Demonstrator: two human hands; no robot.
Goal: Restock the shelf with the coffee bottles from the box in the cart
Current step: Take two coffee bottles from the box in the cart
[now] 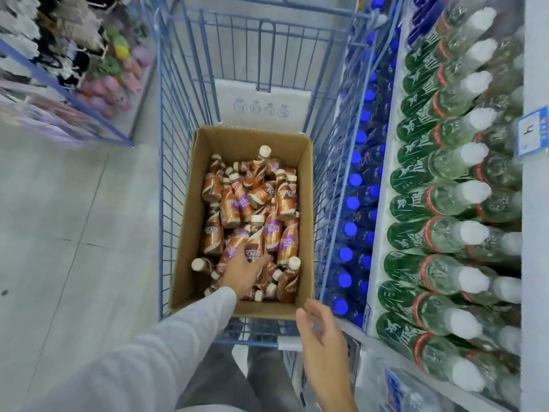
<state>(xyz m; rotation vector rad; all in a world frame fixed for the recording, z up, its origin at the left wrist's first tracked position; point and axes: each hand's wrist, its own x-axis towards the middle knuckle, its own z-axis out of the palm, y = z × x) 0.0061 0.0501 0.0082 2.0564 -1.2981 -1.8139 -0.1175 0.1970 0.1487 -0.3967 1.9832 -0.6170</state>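
Observation:
An open cardboard box (205,162) stands in the blue wire cart (166,144). It is filled with several brown and purple coffee bottles with cream caps, lying jumbled. My left hand (243,272), in a grey sleeve, reaches into the box and its fingers close around one upright coffee bottle (255,239) near the middle. My right hand (320,331) hovers open just outside the box's near right corner, above the cart's rim, holding nothing.
To the right, shelves hold rows of green-labelled water bottles (439,203) with white caps and blue-capped bottles (353,203). A blue price tag (531,132) hangs on the shelf edge. A rack of soft goods (89,69) stands at the left across the grey floor.

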